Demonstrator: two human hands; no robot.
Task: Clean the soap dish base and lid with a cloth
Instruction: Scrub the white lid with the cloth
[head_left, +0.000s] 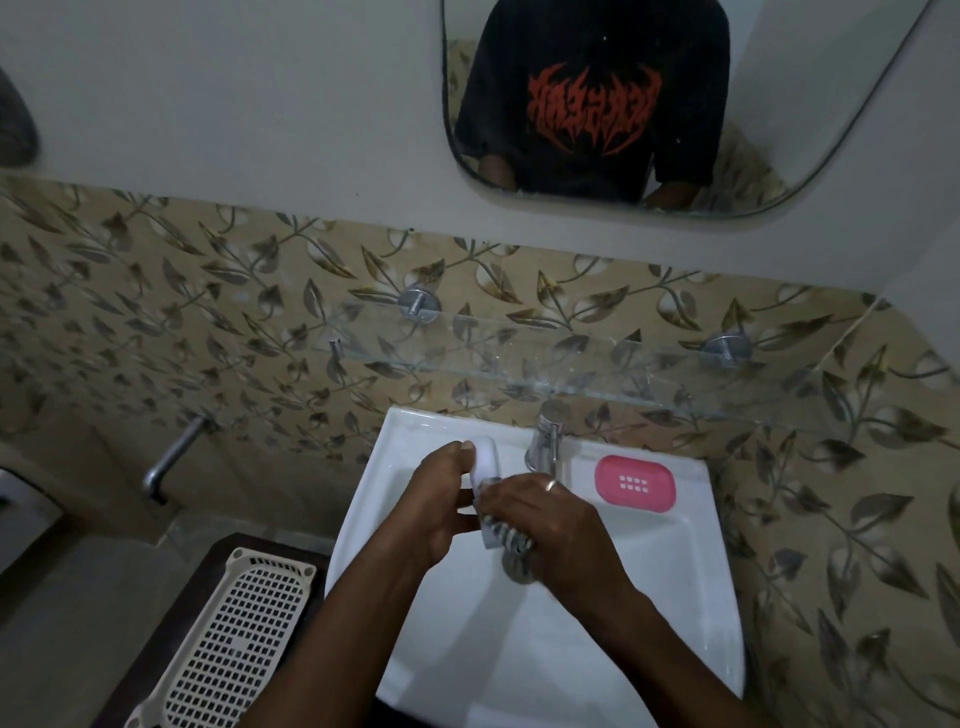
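Observation:
Over the white sink (665, 597), my left hand (441, 499) holds a pale, translucent soap dish lid (485, 460) upright, thumb on its upper edge. My right hand (545, 525) presses a striped cloth (506, 538) against the lid's lower part; most of the cloth is hidden under my fingers. The pink soap dish base (636, 483), with small drain holes in its middle, lies on the sink's back rim to the right of the tap, apart from both hands.
A chrome tap (545, 441) stands at the sink's back, just behind my hands. A glass shelf (571, 364) on two metal brackets runs above it. A cream perforated basket (234, 639) sits on a dark stand at the lower left. A wall pipe (171, 457) juts out left.

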